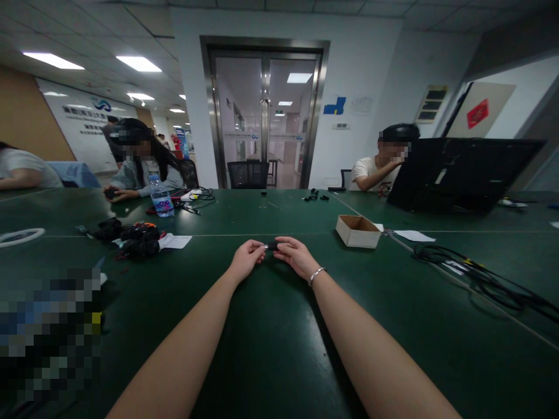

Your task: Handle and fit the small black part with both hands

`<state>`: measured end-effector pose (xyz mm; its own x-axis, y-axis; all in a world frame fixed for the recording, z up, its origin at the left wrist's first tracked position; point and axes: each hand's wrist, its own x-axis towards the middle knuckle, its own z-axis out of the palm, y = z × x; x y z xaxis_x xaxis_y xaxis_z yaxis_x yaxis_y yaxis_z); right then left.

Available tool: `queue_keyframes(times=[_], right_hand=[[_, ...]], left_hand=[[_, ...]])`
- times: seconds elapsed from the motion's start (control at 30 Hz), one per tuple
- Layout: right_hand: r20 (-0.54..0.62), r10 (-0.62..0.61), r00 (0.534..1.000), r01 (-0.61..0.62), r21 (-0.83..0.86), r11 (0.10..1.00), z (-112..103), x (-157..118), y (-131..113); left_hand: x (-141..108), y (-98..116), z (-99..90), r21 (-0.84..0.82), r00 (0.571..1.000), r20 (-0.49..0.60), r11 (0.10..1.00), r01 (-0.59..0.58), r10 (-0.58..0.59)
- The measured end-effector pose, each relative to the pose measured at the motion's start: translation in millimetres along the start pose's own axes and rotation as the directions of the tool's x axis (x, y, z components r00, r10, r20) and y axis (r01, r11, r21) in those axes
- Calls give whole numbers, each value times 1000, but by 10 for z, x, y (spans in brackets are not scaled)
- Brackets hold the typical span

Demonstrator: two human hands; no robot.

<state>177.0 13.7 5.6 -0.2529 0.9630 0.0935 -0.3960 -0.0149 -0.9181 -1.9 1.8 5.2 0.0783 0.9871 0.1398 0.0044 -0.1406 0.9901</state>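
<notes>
Between my hands, just above or on the green tabletop point(271, 326), is a small black cylinder point(272, 246) with a silvery end; it is too small to tell its exact kind. My left hand point(247, 260) pinches the silvery end at its left. The fingers of my right hand point(297, 256), with a metal bracelet at the wrist, are closed on the black part from the right. My fingertips hide part of the cylinder.
An open cardboard box point(358, 234) stands to the right, near coiled black cables point(476, 273) and a large black monitor point(454, 174). Leftward are a black bundle point(142, 237), a water bottle point(161, 198) and white papers point(175, 241). Several people sit around the table.
</notes>
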Motion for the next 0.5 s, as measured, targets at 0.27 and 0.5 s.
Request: queue_keyframes(times=[0.27, 0.5], right_hand=[[-18, 27, 999, -27, 21, 999, 14, -8, -6], [-9, 41, 999, -41, 37, 998, 5, -13, -17]], left_hand=[[3, 1, 14, 6, 1000, -19, 1000, 9, -9], [7, -4, 11, 54, 1000, -15, 999, 3, -2]])
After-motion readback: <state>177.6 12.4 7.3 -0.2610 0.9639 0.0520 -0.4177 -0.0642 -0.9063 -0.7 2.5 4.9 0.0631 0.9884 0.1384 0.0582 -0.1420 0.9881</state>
